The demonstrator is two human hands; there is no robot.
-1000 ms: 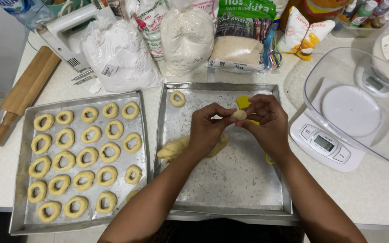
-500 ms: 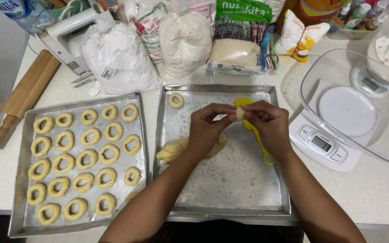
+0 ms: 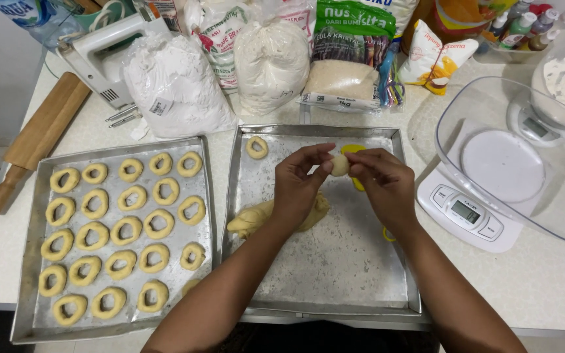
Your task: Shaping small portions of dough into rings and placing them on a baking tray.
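Observation:
My left hand (image 3: 303, 184) and my right hand (image 3: 382, 183) meet over the right metal tray (image 3: 335, 274), both pinching one small pale ball of dough (image 3: 339, 165) between the fingertips. Under my left wrist lies a larger lump of dough (image 3: 256, 217) on the same tray. One dough ring (image 3: 256, 147) sits at that tray's far left corner. A yellow plastic tool (image 3: 354, 151) lies on the tray, mostly hidden behind my right hand.
The left tray (image 3: 31, 274) holds several dough rings (image 3: 145, 223). Behind the trays stand bags of flour (image 3: 176, 85) and sugar (image 3: 344, 59), a hand mixer (image 3: 102, 55) and a rolling pin (image 3: 37, 137). A kitchen scale with a clear bowl (image 3: 511, 170) is right.
The small dough piece stays between both hands while the fingers shift around it. My hands drifted slightly toward the tray's far edge, covering more of the yellow tool.

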